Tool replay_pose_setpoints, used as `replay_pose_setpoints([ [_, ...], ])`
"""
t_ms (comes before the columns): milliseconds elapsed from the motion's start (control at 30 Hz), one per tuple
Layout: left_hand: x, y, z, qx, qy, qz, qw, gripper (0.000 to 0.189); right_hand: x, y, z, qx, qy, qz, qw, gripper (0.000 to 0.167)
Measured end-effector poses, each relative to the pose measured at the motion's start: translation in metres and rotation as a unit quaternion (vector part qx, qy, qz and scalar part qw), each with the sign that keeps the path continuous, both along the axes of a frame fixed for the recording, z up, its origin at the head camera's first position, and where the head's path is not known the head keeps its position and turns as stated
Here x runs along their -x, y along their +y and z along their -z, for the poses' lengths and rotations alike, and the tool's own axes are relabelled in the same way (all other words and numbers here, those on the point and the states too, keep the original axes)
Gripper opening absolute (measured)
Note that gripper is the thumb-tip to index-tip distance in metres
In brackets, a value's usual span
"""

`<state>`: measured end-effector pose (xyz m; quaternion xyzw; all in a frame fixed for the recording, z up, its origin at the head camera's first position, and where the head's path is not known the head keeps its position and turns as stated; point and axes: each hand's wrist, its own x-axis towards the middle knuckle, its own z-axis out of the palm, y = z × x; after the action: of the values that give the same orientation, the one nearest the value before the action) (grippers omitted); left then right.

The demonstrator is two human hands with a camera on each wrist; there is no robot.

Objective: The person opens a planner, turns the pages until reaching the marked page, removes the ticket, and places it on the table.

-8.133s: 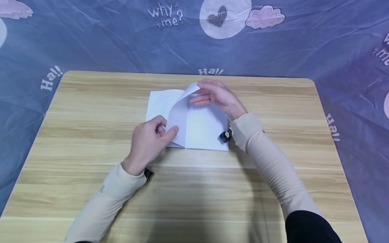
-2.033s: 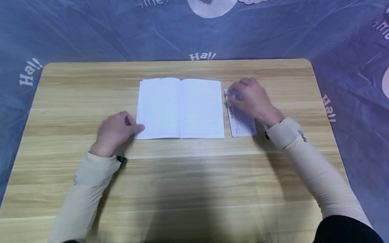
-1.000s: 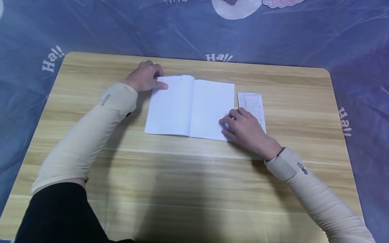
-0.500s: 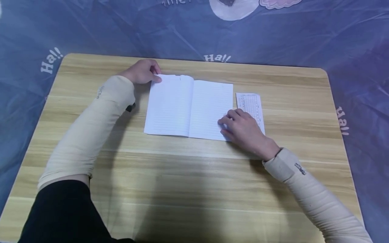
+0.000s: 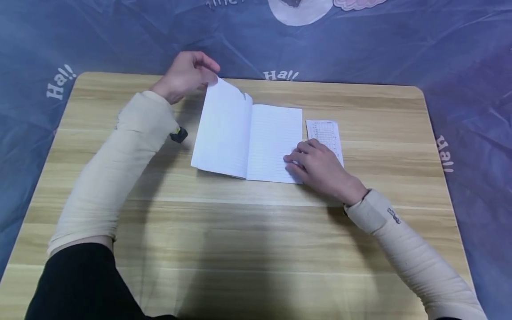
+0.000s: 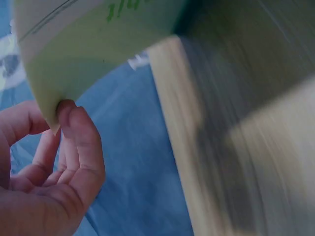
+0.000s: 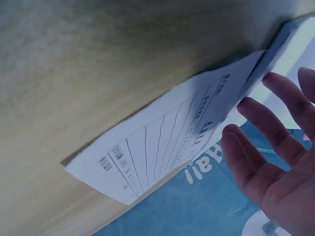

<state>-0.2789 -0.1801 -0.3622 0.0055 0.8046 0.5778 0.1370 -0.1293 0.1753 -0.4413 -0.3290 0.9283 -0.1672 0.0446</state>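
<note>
An open notebook [image 5: 274, 142] with ruled pages lies at the middle of the table. My left hand [image 5: 189, 74] pinches the far left corner of its left side, which is raised off the table at a slant. In the left wrist view, the underside is a pale yellow-green cover [image 6: 83, 54] with green lettering, its corner between my thumb and fingers. My right hand [image 5: 320, 166] rests at the right page's near edge, fingers loosely bent. Just right of the notebook lies a printed paper slip [image 5: 326, 133] with a table on it, partly hidden under that hand.
The wooden table [image 5: 240, 240] has its far edge against a blue printed cloth [image 5: 140, 35]. A small black camera [image 5: 178, 134] sits at my left wrist. Both forearms wear beige sleeves [image 5: 400, 240].
Earlier the pages were turned and the printed slip appeared beside the notebook. Since half a second ago, my left hand has lifted the notebook's left side up. My right hand stays nearly put.
</note>
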Motion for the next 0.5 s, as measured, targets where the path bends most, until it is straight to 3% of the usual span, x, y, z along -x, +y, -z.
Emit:
replay_pose_setpoints([
  [233,-0.001,0.038,-0.008,-0.083,-0.012,-0.024,0.9962,0.022,0.003,-0.001,-0.001,0.014,-0.011,0.016,0.9997,0.024],
  [400,0.002,0.058,-0.01,-0.074,-0.034,-0.013,0.9966,0.022,0.007,-0.006,-0.004,0.038,-0.017,0.04,0.9983,0.025],
  [500,0.002,0.066,-0.009,-0.067,-0.036,-0.006,0.9971,0.021,0.011,-0.018,-0.013,0.1,-0.041,0.084,0.9905,0.03],
])
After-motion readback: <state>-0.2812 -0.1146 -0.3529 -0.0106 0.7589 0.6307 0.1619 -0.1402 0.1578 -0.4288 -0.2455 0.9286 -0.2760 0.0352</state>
